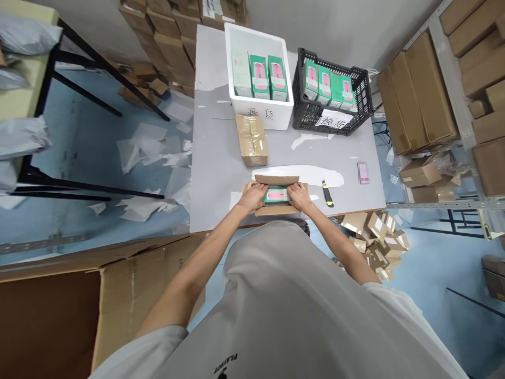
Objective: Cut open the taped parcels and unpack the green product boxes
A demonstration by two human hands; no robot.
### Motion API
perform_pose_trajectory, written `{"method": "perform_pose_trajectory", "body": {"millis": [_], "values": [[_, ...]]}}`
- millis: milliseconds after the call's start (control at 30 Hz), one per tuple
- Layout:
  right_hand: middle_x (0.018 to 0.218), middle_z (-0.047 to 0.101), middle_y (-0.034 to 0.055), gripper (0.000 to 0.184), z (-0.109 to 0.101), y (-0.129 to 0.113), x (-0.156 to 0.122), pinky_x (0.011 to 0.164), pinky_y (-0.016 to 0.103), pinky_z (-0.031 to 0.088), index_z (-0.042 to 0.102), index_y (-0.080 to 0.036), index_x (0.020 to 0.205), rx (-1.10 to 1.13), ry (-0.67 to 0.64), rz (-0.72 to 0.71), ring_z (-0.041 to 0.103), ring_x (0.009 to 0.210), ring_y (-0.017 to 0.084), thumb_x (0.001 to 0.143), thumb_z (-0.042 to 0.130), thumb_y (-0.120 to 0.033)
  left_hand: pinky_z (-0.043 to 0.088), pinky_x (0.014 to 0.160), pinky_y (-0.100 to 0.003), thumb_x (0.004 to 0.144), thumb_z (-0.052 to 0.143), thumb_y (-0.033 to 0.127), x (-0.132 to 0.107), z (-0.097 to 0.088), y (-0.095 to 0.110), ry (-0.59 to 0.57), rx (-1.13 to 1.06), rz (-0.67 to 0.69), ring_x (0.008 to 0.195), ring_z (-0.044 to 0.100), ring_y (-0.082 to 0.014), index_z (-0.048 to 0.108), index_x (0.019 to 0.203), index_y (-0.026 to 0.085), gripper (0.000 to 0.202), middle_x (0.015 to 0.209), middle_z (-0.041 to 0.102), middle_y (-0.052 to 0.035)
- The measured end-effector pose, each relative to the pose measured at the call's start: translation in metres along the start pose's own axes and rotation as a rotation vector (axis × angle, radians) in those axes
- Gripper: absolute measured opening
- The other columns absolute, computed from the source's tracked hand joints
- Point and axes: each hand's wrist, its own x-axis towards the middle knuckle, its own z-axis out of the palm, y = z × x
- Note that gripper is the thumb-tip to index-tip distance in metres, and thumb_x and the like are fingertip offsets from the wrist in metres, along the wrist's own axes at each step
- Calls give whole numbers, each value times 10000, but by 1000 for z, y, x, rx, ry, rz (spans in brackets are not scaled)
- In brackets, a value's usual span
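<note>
Green box (276, 195) runs left-to-right between my left hand (253, 196) and right hand (299, 196), equally near! Clamped on it? I can't tell.

Brown cartons (175, 50) stacked by back wall (300, 21); loose paper (148, 142) strewn over blue floor (90, 142); parcels (389, 245) heaped at right; metal rack (452, 79) loaded.

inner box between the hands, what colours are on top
The box is green around a pink panel, seen in the head view.
</note>
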Motion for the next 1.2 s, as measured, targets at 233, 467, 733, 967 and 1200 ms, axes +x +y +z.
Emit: {"method": "perform_pose_trajectory", "body": {"millis": [233, 467, 733, 967, 1200], "values": [[1408, 768, 231, 366, -19, 19, -23, 1326, 525, 402, 743, -126, 1363, 147, 114, -29, 623, 1378, 401, 1004, 750, -195, 445, 1410, -622, 790, 803, 160, -20, -18, -2, 146, -177, 85, 1488, 737, -460, 720, 1625, 174, 839, 1505, 807, -231], [1470, 717, 205, 304, -25, 29, -39, 1314, 529, 451, 717, -189, 1296, 321, 139, -59, 639, 1389, 374, 995, 764, -203, 562, 1332, -545, 893, 773, 185, -31, -24, 4, 159, -255, 53, 1553, 697, -417, 703, 1639, 188, 750, 1647, 734, -219], [1590, 639, 225, 305, -33, 25, -66, 1168, 445, 583, 674, -205, 1335, 490, 241, -54, 655, 1442, 353, 1031, 689, -202, 584, 1323, -526, 913, 759, 196, -52, -62, 22, 241, -374, 81, 1544, 712, -386, 699, 1668, 235, 758, 1719, 716, -142], [1582, 696, 203, 276, -48, 23, -76, 1260, 557, 556, 663, -262, 1200, 757, 392, -16, 647, 1486, 388, 984, 823, -324, 628, 1293, -564, 835, 885, 395, -61, -116, 28, 375, -662, 4, 1462, 749, -391, 763, 1604, 291, 785, 1652, 750, -92], [1147, 818, 25, 678, -25, -20, -60, 1007, 396, 678, 672, -302, 1020, 1656, 404, 233, 771, 1115, 255, 659, 1087, -699, 579, 1323, -594, 908, 854, 722, -40, -119, 14, 638, -1065, -154, 1436, 741, -392, 839, 1025, 250, 486, 1382, 831, -133]]}}
